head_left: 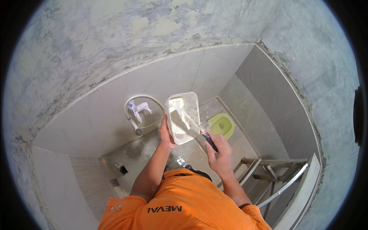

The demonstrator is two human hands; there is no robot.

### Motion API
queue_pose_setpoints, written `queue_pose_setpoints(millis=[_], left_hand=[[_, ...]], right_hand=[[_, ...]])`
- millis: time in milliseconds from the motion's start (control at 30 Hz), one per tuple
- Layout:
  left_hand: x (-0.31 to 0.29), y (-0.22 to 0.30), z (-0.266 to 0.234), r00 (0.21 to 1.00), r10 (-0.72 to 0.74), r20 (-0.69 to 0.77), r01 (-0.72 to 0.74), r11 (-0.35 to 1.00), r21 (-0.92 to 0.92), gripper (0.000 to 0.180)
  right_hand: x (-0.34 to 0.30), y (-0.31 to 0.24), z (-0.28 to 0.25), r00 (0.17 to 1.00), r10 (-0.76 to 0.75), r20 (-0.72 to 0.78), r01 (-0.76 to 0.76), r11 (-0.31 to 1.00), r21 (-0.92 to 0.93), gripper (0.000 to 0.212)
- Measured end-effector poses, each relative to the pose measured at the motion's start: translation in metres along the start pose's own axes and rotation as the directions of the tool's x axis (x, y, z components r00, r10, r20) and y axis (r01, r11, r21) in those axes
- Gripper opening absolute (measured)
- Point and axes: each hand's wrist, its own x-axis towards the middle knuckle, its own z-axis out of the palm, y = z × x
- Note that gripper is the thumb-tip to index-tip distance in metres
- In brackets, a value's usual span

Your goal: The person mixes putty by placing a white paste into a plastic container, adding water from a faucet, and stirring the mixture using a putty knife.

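Note:
My left hand (166,134) grips a clear rectangular plastic tub (184,141) by its left side and underside. White paste, like wall putty, coats the tub's inside and lies in it. In my right hand (220,155) is a putty knife (207,138), held by its dark handle with red on it. Its broad blade reaches into the tub, over the paste. The fingers of my right hand are wrapped round the handle. Part of my left hand is hidden behind the tub.
A white tap (138,109) with a hose and spray head (138,131) is on the tiled wall ahead. Right of the tub, a yellow-green squat toilet (222,127) sits in the floor. A ladder-like frame (285,184) stands at lower right. The floor has a square dark hole (122,169).

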Motion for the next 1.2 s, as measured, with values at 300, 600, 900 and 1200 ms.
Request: queue_pose_setpoints(millis=[300, 600, 900, 1200], left_hand=[[0.011, 0.007, 0.059, 0.966, 0.257, -0.017, -0.256, 0.966, 0.040, 0.078], [0.029, 0.003, 0.102, 0.957, 0.288, -0.033, -0.287, 0.958, 0.018, 0.079], [0.047, 0.011, 0.097, 0.929, 0.343, -0.140, -0.343, 0.939, 0.025, 0.078], [0.043, 0.015, 0.067, 0.913, 0.397, -0.097, -0.400, 0.916, -0.016, 0.067]], right_hand=[[-0.028, 0.008, 0.029, 0.990, 0.075, 0.118, -0.059, 0.989, -0.133, 0.055], [-0.027, 0.009, 0.012, 0.997, 0.073, 0.008, -0.071, 0.986, -0.153, 0.050], [-0.044, 0.017, 0.007, 0.988, 0.134, -0.072, -0.141, 0.983, -0.115, 0.044], [-0.027, 0.031, -0.008, 0.946, 0.285, -0.155, -0.246, 0.941, 0.232, 0.031]])
